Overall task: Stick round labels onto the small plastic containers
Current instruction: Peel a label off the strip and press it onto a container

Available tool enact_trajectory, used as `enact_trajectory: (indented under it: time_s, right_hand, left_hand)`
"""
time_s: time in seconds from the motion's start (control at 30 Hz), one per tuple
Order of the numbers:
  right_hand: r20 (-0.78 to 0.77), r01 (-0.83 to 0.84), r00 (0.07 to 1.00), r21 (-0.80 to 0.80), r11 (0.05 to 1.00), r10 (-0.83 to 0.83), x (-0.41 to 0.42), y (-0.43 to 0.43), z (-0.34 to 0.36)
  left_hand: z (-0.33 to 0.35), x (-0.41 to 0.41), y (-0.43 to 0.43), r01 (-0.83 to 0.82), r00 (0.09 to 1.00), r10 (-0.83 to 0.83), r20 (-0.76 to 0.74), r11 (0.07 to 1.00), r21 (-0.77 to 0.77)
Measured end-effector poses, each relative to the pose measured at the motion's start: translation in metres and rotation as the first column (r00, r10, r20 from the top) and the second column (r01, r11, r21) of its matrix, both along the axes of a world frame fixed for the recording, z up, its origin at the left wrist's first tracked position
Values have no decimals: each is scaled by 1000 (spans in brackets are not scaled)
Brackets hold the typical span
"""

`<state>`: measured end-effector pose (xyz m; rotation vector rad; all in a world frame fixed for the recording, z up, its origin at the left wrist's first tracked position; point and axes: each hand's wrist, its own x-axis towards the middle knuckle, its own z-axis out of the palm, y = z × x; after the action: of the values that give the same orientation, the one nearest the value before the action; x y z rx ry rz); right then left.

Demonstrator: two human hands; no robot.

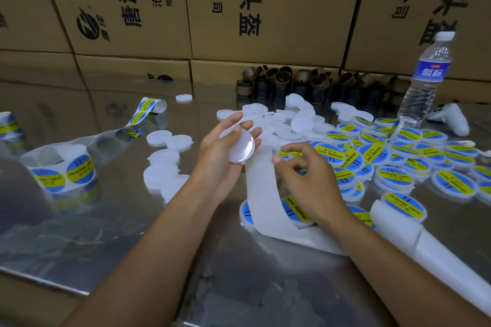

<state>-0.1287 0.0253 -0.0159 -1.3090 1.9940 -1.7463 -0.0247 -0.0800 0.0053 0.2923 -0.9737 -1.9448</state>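
Unlabelled container (237,147) is clasped in left hand (218,156), rim cradled by fingers, flat face exposed. Judged light, stiff, slick; best held by rim. Just beside it, right hand (308,175) is curled at label (291,153) on backing strip (261,194); pinch cannot be confirmed. Label judged thin, floppy, tacky: to be taken by edge only.

Shiny steel table (119,233) bore: left, rolls of blue-yellow round labels (61,170); centre, blank translucent white round plastic containers (162,167); right, heap of labelled containers (393,156), white backing-paper strip (265,199), clear water bottle (425,82), white game controller (449,117); rear, brown cardboard cores (281,82).
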Motion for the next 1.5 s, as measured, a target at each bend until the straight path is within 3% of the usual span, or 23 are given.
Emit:
enact_trajectory:
  time_s: [0.13, 0.27, 0.37, 0.47, 0.6, 0.8, 1.23, 1.4, 1.5]
  right_hand:
    - [84, -98, 992, 14, 995, 96, 3, -4, 3]
    - [15, -235, 972, 106, 966, 235, 1, -4, 5]
    - [63, -252, 967, 134, 958, 245, 0, -2, 7]
    - [55, -165, 985, 58, 985, 162, -2, -1, 9]
    - [205, -30, 977, -149, 988, 61, -3, 1, 18]
    - [397, -9, 907, -311, 951, 139, -5, 8, 25]
    - [518, -368, 703, -320, 873, 487, 1, 13, 33]
    - [511, -448, 693, -247, 859, 508, 1, 13, 30]
    - [482, -443, 759, -111, 890, 438, -1, 11, 26]
  left_hand:
    - [-2, 0, -4, -83, 995, 79, 65, 994, 72]
    - [-4, -1, -5, -140, 978, 122, 167, 985, 99]
    - [-4, -1, -5, -145, 975, 125, 185, 984, 102]
    - [-4, -1, -4, -159, 965, 137, 224, 983, 87]
    - [-4, -1, -3, -128, 939, 103, 327, 990, 54]
    - [-8, -2, 2, 137, 855, -169, 490, 985, 101]
    - [-9, 1, -4, 283, 852, -301, 429, 953, 107]
    - [-6, 2, -3, 212, 925, -227, 304, 974, 84]
    - [-7, 2, -3, 118, 966, -126, 228, 992, 47]
